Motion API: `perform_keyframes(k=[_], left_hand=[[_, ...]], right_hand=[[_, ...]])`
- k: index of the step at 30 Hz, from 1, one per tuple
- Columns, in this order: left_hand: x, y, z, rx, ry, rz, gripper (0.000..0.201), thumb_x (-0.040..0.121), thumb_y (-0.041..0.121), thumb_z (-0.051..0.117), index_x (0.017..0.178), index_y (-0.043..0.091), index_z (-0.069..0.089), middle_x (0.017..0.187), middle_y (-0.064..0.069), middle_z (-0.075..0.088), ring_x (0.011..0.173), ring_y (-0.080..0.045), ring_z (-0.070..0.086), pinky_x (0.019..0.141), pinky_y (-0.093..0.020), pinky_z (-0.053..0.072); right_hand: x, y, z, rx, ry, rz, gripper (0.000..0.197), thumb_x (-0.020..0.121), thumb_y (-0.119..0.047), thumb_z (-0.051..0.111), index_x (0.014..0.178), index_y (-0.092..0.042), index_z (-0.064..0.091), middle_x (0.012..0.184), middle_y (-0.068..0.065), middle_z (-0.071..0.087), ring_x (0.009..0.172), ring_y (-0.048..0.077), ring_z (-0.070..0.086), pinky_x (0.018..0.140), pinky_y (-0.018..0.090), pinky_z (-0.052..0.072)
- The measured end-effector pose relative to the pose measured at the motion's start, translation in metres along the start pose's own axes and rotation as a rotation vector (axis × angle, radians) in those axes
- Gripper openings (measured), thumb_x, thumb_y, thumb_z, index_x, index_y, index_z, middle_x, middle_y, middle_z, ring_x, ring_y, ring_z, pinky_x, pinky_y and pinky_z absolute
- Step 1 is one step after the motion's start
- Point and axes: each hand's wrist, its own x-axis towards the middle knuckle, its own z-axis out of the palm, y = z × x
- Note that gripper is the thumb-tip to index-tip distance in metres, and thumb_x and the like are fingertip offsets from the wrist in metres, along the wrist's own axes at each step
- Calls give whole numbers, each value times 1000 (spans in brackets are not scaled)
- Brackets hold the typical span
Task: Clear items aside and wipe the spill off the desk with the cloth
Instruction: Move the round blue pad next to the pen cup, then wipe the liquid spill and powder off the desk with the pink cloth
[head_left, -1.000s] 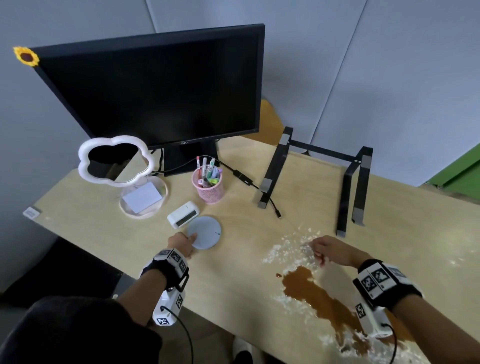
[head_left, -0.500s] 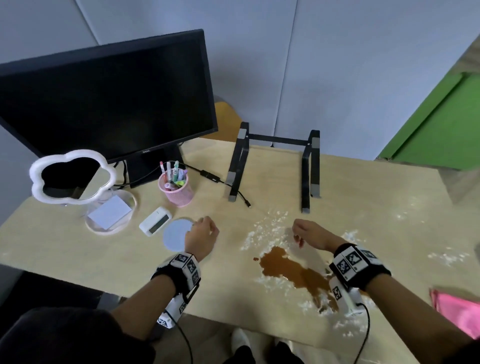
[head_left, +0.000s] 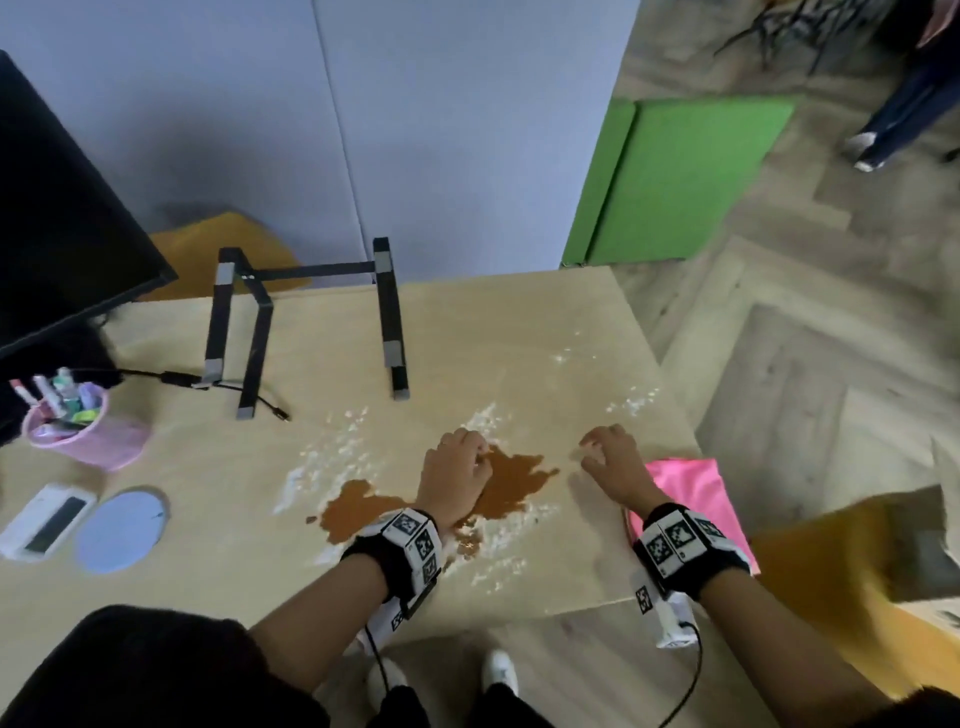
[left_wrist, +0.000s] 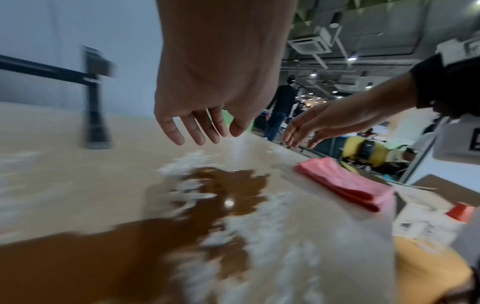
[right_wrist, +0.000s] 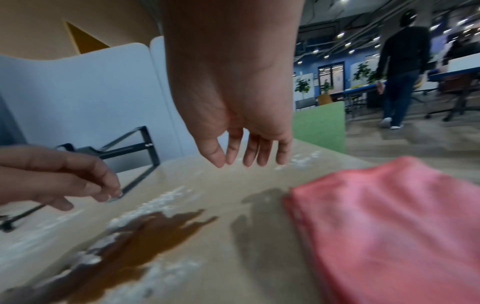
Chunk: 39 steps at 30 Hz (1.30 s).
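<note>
A brown liquid spill (head_left: 514, 480) ringed by white powder lies on the light wooden desk (head_left: 218, 478). A folded pink cloth (head_left: 696, 488) lies at the desk's right edge; it also shows in the left wrist view (left_wrist: 345, 183) and the right wrist view (right_wrist: 389, 222). My left hand (head_left: 457, 470) hovers over the spill (left_wrist: 228, 185) with relaxed fingers, holding nothing. My right hand (head_left: 610, 457) hangs just left of the cloth, fingers (right_wrist: 253, 152) loose and empty, above the desk.
A black laptop stand (head_left: 306, 317) stands behind the spill with a cable (head_left: 171, 376) beside it. At the left are a pink pen cup (head_left: 85, 426), a round blue coaster (head_left: 122, 530), a white device (head_left: 44, 519) and the monitor (head_left: 57, 223). A person walks far right (right_wrist: 402, 67).
My view swung right. My left hand left the blue coaster and moved right over the spill. My right hand moved right toward the pink cloth, which is now fully in view.
</note>
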Motion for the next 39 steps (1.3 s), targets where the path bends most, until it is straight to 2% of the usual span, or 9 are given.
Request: perform_keyframes(k=[5,10,15,21,27,31,34,37,39], left_hand=[[6,69,49,-7,-78,152,21,90,21,49,107,15,58,107,1,58,100,-18,54,87,-35,44],[-4,103,78,-22,-154,183,17,90,20,48,103,15,58,110,1,58,103,-18,52,91,-37,41],[-11,104,84,-15,-212,168,19,91,21,49,107,17,57,113,3,56,111,-18,49,92,-38,39],[-19,82,79,-29,-206,140,18,93,22,46,107,18,57,115,7,56,119,-14,47,96,-37,39],[-25,70,73,-30,-195,136,19,93,21,46,108,19,57,111,8,56,108,-13,51,93,-36,42],[-29,66,70,-77,-205,141,18,92,21,46,107,19,56,108,7,55,102,-13,51,91,-38,44],[-32,65,68,-87,-209,145,19,93,20,46,109,19,56,108,7,55,99,-13,51,90,-37,44],[-34,62,67,-86,-202,150,18,93,19,47,107,18,57,107,6,57,99,-13,52,89,-38,45],[-35,59,66,-86,-195,145,18,92,19,47,107,18,58,107,7,57,99,-12,51,88,-37,45]], right_hand=[[-25,76,-22,-111,121,248,54,79,-20,69,127,-9,44,127,16,37,123,31,35,107,46,31],[-48,108,-15,-180,57,197,87,72,-46,73,137,-7,29,137,20,34,130,33,32,112,45,29],[-65,113,23,-179,-40,210,131,60,-66,72,148,-7,-7,156,14,-12,145,32,-10,113,47,-1],[-90,111,37,-209,88,91,72,96,-36,44,149,-6,6,158,12,-1,146,27,-3,118,47,4],[-92,116,37,-121,161,70,42,94,-4,46,135,4,44,147,20,36,141,32,25,115,45,25],[-88,110,30,-12,248,88,22,92,-14,50,103,1,62,122,20,59,121,36,49,100,46,42],[-86,108,23,-68,270,118,34,92,-26,41,74,-8,64,124,14,58,119,31,48,101,46,34],[-79,114,15,-121,363,215,14,91,-17,54,87,-5,61,124,18,50,118,35,45,105,52,32],[-72,117,8,-78,408,331,29,86,-14,62,109,-1,51,121,26,45,113,41,44,102,55,36]])
